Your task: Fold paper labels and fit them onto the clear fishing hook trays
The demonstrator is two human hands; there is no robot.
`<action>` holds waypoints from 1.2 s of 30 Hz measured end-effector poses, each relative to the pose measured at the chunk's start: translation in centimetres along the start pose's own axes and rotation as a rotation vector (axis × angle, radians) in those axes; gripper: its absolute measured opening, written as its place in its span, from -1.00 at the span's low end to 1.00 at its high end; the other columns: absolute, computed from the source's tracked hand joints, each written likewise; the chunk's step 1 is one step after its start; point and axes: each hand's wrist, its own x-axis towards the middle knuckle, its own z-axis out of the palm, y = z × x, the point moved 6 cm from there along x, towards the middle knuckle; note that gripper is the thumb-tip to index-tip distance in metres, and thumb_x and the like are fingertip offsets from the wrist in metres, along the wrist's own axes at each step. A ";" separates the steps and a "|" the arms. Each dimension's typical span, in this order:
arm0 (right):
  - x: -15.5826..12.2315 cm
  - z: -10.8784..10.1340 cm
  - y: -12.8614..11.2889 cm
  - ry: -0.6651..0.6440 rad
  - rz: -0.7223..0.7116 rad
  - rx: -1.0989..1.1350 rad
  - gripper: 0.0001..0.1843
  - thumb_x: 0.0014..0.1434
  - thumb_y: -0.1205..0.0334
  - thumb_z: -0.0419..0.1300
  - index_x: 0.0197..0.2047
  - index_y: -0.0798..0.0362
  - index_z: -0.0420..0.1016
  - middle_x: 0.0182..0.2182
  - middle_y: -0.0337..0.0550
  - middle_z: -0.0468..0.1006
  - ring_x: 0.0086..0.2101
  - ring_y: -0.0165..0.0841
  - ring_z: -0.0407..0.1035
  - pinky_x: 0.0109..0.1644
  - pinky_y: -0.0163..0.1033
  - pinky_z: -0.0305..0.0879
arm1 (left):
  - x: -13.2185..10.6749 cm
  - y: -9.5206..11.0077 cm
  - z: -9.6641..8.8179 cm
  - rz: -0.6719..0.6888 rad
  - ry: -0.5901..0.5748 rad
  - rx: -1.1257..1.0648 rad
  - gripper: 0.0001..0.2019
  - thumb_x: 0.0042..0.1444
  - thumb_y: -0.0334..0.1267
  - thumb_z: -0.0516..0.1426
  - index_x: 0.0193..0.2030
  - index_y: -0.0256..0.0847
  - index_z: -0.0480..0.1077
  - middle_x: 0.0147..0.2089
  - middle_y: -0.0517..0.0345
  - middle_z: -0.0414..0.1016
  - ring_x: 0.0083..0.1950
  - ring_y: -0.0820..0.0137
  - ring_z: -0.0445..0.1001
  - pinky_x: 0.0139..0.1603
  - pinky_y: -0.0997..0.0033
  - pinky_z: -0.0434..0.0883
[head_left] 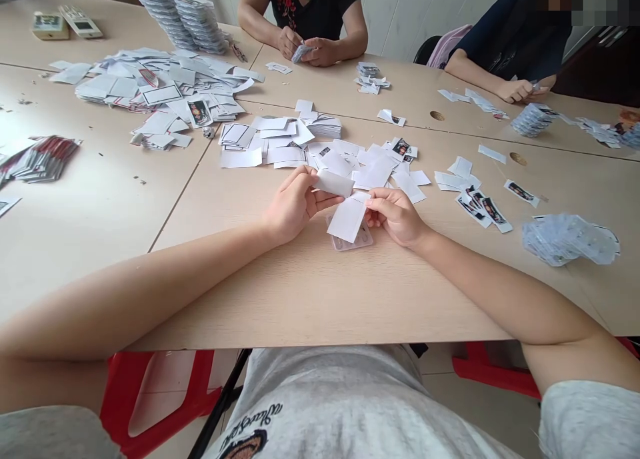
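My left hand is closed on a white paper card, held by the thumb above and the fingers below. My right hand pinches a second white paper slip by its right edge. That slip tilts downward and hangs over a small clear plastic case on the table, covering most of it. Just beyond both hands lies a loose spread of white cards. Neater stacks of cards stand behind my left hand.
A large heap of cards and tall stacks of plastic packs occupy the far left. Red-and-white cards lie at left. Clear plastic cases and printed cards are at right. Two people sit opposite, handling small items.
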 end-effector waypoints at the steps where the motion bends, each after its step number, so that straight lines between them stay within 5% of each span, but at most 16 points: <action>1: 0.0 0.0 0.0 0.000 -0.004 -0.002 -0.79 0.02 0.21 0.19 -0.58 0.10 0.36 -0.64 -0.27 0.39 -0.60 -0.52 0.24 -0.57 -0.41 0.08 | 0.1 0.0 -0.1 -0.012 0.004 -0.011 -0.84 0.05 -0.32 0.07 -0.41 -0.21 0.09 -0.36 0.25 0.35 -0.22 0.38 0.54 0.04 0.16 0.43; 10: -0.2 0.0 -0.2 0.003 -0.022 -0.040 -0.79 0.02 0.19 0.19 -0.57 0.09 0.37 -0.63 -0.27 0.39 -0.60 -0.51 0.23 -0.54 -0.38 0.09 | 0.3 -0.4 -0.2 -0.091 0.023 -0.091 -0.93 0.05 -0.33 0.03 -0.32 -0.28 0.25 -0.18 0.02 0.50 -0.15 0.27 0.57 0.07 0.17 0.43; 16: -0.2 0.1 0.1 0.001 -0.033 -0.022 -0.78 0.05 0.22 0.18 -0.58 0.09 0.37 -0.63 -0.27 0.39 -0.59 -0.50 0.23 -0.53 -0.36 0.08 | 0.2 -0.6 0.0 -0.137 0.000 -0.127 -0.78 0.06 -0.34 -0.02 -0.19 -0.41 0.31 -0.17 -0.18 0.52 -0.11 0.19 0.57 0.01 0.27 0.47; 22: 0.4 -3.1 -2.1 0.315 -0.129 -0.033 -0.82 0.03 0.19 0.23 -0.52 0.10 0.44 -0.54 -0.19 0.46 -0.55 -0.49 0.29 -0.52 -0.36 0.13 | 0.2 -0.3 -1.5 -0.070 0.182 -0.118 -0.91 0.03 -0.34 0.01 -0.30 -0.26 0.19 -0.36 0.04 0.46 -0.17 0.15 0.59 -0.05 0.22 0.47; 27: 5.5 -4.3 -4.6 0.361 -0.161 0.028 -0.85 0.05 0.20 0.22 -0.46 0.10 0.43 -0.44 -0.13 0.48 -0.55 -0.51 0.28 -0.56 -0.37 0.11 | -0.1 0.0 -1.5 -0.054 0.197 -0.036 -0.88 0.02 -0.28 0.02 -0.34 -0.20 0.10 -0.39 0.13 0.43 -0.25 0.17 0.60 -0.16 0.24 0.45; 32: 13.3 -2.3 -4.5 0.405 0.022 0.199 -0.85 0.13 0.33 0.11 -0.48 0.11 0.36 -0.48 -0.17 0.45 -0.61 -0.57 0.22 -0.62 -0.42 0.05 | -0.2 0.0 -1.5 -0.039 0.183 -0.031 -0.85 0.00 -0.28 0.04 -0.36 -0.19 0.08 -0.45 0.24 0.38 -0.25 0.15 0.60 -0.22 0.29 0.42; 36: 16.3 -0.7 -3.3 0.357 0.163 0.151 -0.78 0.16 0.35 0.11 -0.52 0.10 0.29 -0.57 -0.20 0.36 -0.68 -0.61 0.05 -0.70 -0.45 -0.16 | -0.3 -0.1 -1.6 -0.051 0.174 -0.042 -0.84 0.00 -0.28 0.06 -0.38 -0.19 0.08 -0.52 0.31 0.29 -0.23 0.14 0.60 -0.23 0.31 0.41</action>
